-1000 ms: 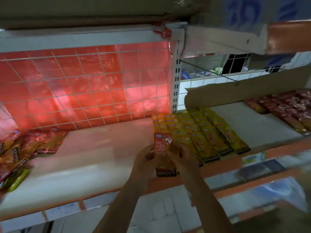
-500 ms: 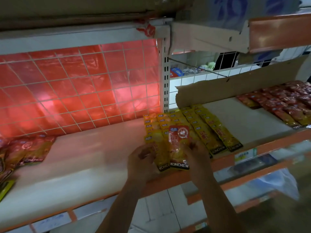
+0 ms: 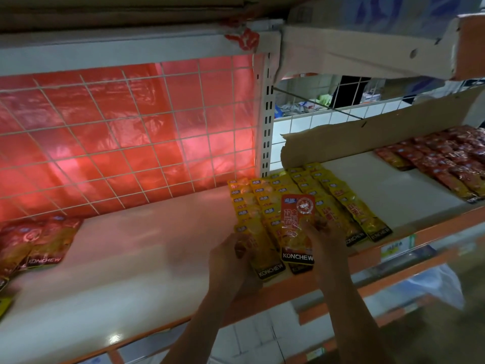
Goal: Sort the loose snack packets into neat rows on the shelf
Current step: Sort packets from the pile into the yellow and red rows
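Right hand (image 3: pixel 324 240) pinches a red packet (image 3: pixel 298 222) by its right edge; the packet lies over the yellow rows (image 3: pixel 338 206) at frame centre. Left hand (image 3: pixel 231 258) curls its fingers on the front yellow packet (image 3: pixel 265 253) just beside. Loose packets (image 3: pixel 39 243) lie at the left of the shelf (image 3: pixel 131 258), red rows (image 3: pixel 451 164) far right.
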`<action>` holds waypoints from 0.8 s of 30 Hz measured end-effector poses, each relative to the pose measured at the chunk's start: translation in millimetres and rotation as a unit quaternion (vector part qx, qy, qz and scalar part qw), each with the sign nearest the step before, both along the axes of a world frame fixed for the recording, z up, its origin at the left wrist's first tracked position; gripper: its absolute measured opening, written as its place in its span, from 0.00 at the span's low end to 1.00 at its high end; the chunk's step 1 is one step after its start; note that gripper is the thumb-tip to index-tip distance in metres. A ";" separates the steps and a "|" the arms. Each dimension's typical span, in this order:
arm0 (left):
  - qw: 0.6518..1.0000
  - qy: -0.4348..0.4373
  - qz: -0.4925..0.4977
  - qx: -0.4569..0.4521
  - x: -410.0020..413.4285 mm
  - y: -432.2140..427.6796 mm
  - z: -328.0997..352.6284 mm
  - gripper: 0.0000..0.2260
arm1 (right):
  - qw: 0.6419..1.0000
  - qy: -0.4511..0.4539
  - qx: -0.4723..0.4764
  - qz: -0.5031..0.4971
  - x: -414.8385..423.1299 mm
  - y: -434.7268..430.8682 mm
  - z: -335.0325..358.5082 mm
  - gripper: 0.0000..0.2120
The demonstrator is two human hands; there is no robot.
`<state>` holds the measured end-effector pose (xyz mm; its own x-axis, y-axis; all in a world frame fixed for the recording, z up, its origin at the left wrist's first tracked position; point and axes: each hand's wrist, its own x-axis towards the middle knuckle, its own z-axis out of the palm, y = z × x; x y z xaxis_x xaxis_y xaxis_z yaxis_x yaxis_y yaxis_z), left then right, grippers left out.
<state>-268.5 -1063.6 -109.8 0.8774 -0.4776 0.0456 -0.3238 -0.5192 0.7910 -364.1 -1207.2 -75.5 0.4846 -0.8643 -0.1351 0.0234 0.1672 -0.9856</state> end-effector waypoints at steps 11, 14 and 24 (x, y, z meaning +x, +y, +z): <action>0.983 -0.129 -0.052 0.123 -6.1 -7.4 7.9 0.16 | 1.000 0.003 -0.021 0.016 -7.9 -19.0 -2.3 0.07; 0.977 -0.173 -0.033 0.121 -13.2 -14.1 9.9 0.20 | 0.999 -0.001 -0.024 0.027 -15.1 -27.1 1.0 0.05; 0.989 -0.140 -0.030 -0.048 -81.5 -141.2 36.6 0.09 | 0.996 -0.010 -0.040 0.077 -68.0 -110.0 8.4 0.01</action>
